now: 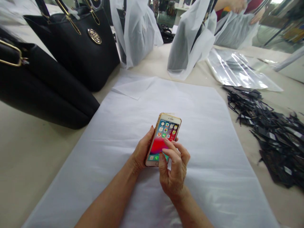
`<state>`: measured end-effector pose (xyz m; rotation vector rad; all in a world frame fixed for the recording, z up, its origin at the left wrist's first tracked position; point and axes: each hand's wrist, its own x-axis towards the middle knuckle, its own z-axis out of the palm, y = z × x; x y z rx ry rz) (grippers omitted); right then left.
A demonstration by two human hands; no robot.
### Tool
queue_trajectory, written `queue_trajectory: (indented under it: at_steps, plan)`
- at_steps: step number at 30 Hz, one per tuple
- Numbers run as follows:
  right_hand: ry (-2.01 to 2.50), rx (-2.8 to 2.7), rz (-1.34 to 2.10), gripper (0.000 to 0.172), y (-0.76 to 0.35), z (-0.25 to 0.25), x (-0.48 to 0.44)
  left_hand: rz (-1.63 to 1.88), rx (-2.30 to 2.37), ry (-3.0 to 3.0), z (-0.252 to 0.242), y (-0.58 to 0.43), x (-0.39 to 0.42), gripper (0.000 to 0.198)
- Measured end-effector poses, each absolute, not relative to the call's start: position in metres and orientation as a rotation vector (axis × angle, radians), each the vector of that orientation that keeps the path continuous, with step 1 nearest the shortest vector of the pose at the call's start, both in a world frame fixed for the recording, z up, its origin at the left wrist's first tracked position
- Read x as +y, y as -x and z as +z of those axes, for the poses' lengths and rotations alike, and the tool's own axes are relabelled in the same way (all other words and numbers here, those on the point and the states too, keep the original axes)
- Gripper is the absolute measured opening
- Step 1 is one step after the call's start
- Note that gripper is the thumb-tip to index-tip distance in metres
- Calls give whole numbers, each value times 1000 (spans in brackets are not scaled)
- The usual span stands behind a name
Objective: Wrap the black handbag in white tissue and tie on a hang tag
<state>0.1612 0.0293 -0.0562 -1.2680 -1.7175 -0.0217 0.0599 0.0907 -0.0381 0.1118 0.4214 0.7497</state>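
A smartphone (157, 145) with a gold rim is tilted upright above the white sheets, its lit screen showing rows of app icons. My left hand (143, 147) is wrapped round its left side and back, the thumb along the edge and a fingertip showing at the right edge. Over the lower part of the screen is my right hand (174, 167), its fingers apart and slightly curled, with nothing in them. The index fingertip is at the screen; whether it touches, I cannot tell. Beneath both hands lies a stack of thin white sheets (190, 104).
Black handbags (78, 47) stand at the left. Bags in white wrapping (140, 34) stand at the back. Clear plastic sleeves (242, 69) and a heap of black tags with cords (275, 129) lie at the right. Another person's hands (237, 5) handle a wrapped bag.
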Motion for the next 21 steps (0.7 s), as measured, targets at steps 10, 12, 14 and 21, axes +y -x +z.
queue_trajectory:
  at_steps: [10, 12, 14, 21]
  plan:
    - [1281, -1713, -35, 22, -162, -56, 29, 750, 422, -129, -40, -60, 90, 67]
    - [1267, -1695, -32, 22, -162, -56, 29, 774, 434, -128, -41, -60, 91, 67]
    - [1265, -1677, -34, 23, -162, -55, 29, 803, 435, -127, -41, -59, 92, 68]
    - [1249, -1686, -8, 23, -161, -55, 30, 844, 422, -120, -42, -57, 93, 67]
